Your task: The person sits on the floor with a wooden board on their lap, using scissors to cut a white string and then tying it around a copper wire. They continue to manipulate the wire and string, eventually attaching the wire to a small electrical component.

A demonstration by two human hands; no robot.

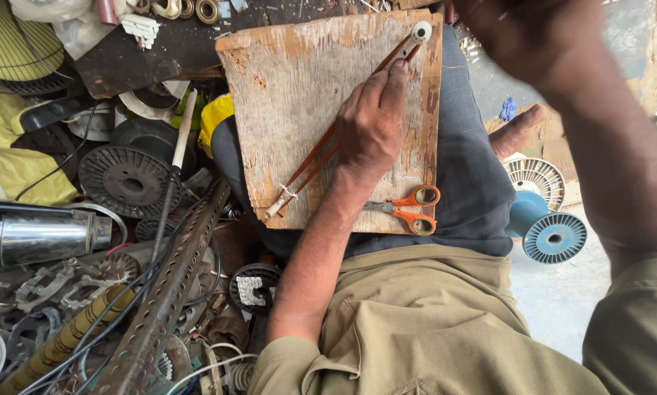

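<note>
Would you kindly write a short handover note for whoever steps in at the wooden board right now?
Left hand: pressing flat on the bundle of copper strips, index fingertip near its top end.
Right hand: raised at the frame's top, blurred; grip unclear.
Bundle lies diagonally on the wooden board across the lap, white tie at its lower end, white piece at the top.
Orange-handled scissors lie shut on the board's lower edge.
Done: lower end tied. The rest looks unbound.

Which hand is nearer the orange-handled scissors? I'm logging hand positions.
Left. The left hand rests on the wooden board, pressing the reddish strips just above the scissors. The right hand is raised, blurred, off beyond the board's top corner.
</note>
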